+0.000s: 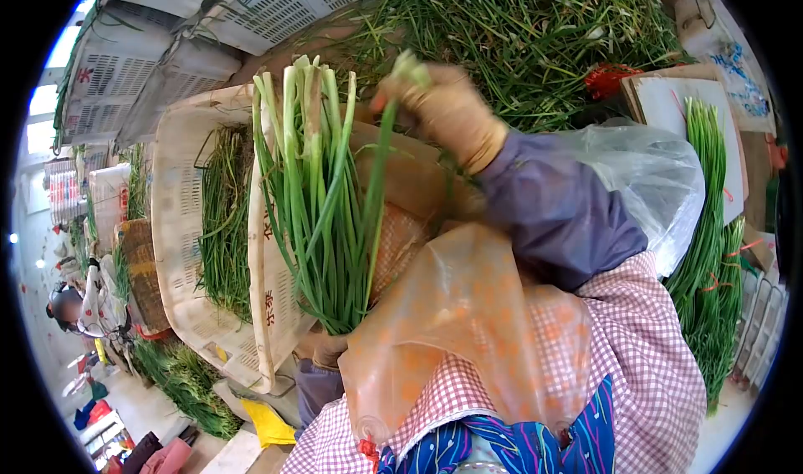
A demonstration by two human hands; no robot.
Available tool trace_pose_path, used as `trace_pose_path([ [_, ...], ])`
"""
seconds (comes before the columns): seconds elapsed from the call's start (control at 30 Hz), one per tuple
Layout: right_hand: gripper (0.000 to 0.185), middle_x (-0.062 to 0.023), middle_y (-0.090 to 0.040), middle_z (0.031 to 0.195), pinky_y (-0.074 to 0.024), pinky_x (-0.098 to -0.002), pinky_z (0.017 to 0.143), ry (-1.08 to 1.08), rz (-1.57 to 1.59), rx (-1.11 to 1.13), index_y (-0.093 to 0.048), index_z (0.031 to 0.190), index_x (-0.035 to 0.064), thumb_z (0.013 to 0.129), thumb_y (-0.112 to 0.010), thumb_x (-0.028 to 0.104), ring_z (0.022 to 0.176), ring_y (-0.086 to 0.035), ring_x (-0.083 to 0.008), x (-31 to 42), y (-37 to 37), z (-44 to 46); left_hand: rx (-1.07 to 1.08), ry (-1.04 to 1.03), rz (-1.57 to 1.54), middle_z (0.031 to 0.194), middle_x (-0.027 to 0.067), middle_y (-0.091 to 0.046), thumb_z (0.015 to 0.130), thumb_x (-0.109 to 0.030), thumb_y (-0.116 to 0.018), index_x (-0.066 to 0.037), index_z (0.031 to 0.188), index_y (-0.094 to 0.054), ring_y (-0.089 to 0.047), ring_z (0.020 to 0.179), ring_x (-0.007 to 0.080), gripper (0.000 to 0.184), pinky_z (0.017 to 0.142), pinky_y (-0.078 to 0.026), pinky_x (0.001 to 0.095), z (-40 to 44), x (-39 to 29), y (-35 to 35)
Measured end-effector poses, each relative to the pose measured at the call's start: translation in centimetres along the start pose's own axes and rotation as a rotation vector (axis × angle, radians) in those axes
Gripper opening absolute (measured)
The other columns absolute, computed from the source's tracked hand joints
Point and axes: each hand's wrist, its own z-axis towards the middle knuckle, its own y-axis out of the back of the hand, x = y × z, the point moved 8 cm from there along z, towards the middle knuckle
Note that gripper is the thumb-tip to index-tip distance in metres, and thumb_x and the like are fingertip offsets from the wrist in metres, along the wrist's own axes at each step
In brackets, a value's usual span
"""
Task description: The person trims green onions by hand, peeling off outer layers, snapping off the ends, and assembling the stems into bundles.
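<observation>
Beside one crate, the left hand clasps one scallion bundle; right hand, blurred, grips one stalk.

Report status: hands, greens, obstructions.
Right hand holding stalk, blurred. Left hand at lower end of scallion-like bunch, grip partly hidden. White crate close alongside.

The upper left edge of the frame is lined by bright window panes, divided by darker strips. Below them, a pale wall is seen, and small bright lights are dotted there. The lower left is taken up by a pale floor, on which cluttered objects are shown too small to be told. White slatted crates are stacked at upper left, one marked in red. At the right edge, a pale slatted crate is partly seen.
</observation>
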Motion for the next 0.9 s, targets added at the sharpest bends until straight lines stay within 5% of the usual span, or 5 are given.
trace_pose_path([
  [0.07, 0.030, -0.0013, -0.061, 0.078, -0.0415, -0.0237, 0.054, 0.329, -0.513, -0.169, -0.066, 0.080, 0.0111, 0.093, -0.044, 0.027, 0.063, -0.051, -0.0095, 4.5, 5.4, 1.8, -0.002, -0.010, -0.026, 0.106, 0.0068, -0.059, 0.063, -0.024, -0.077, 0.003, 0.112, -0.055, -0.054, 0.096, 0.0174, 0.060, 0.083, -0.043, 0.0311, 0.3, 0.4, 0.0],
  [0.17, 0.021, -0.0050, -0.061, 0.080, -0.0440, -0.0264, 0.055, 0.387, -0.369, -0.594, -0.062, 0.086, 0.0089, 0.091, -0.048, 0.023, 0.064, -0.054, -0.0128, 6.4, 16.6, 3.5, 0.005, -0.024, -0.067, 0.106, 0.0068, -0.059, 0.063, -0.024, -0.077, 0.003, 0.112, -0.055, -0.054, 0.096, 0.0174, 0.060, 0.083, -0.043, 0.0311, 0.9, 1.1, -0.6],
  [0.37, 0.025, 0.0012, -0.053, 0.061, -0.0325, -0.0205, 0.039, -0.166, -0.269, 0.135, -0.063, 0.091, 0.0058, 0.088, -0.058, 0.030, 0.043, -0.042, -0.0067, 3.5, 0.7, -0.6, 0.003, -0.036, -0.085, 0.106, 0.0067, -0.059, 0.063, -0.024, -0.077, 0.003, 0.112, -0.055, -0.054, 0.096, 0.0175, 0.060, 0.083, -0.043, 0.0311, 1.4, 1.2, -1.0],
  [0.63, 0.021, 0.0033, -0.046, 0.056, -0.0251, -0.0207, 0.035, -0.328, -0.112, 0.240, -0.065, 0.085, 0.0047, 0.088, -0.058, 0.025, 0.040, -0.035, -0.0045, -0.6, -1.3, -1.3, 0.006, -0.015, -0.093, 0.106, 0.0067, -0.059, 0.063, -0.025, -0.078, 0.003, 0.112, -0.055, -0.054, 0.096, 0.0175, 0.060, 0.083, -0.043, 0.0312, 0.8, 2.0, -0.6],
  [0.9, 0.021, -0.0051, -0.062, 0.075, -0.0469, -0.0249, 0.058, 0.549, -0.243, -0.475, -0.063, 0.093, 0.0038, 0.093, -0.050, 0.020, 0.062, -0.057, -0.0130, 8.1, 14.7, 2.6, 0.020, -0.025, -0.120, 0.106, 0.0067, -0.059, 0.063, -0.025, -0.078, 0.003, 0.112, -0.055, -0.054, 0.096, 0.0176, 0.060, 0.083, -0.043, 0.0313, 1.4, 2.4, -0.8],
])
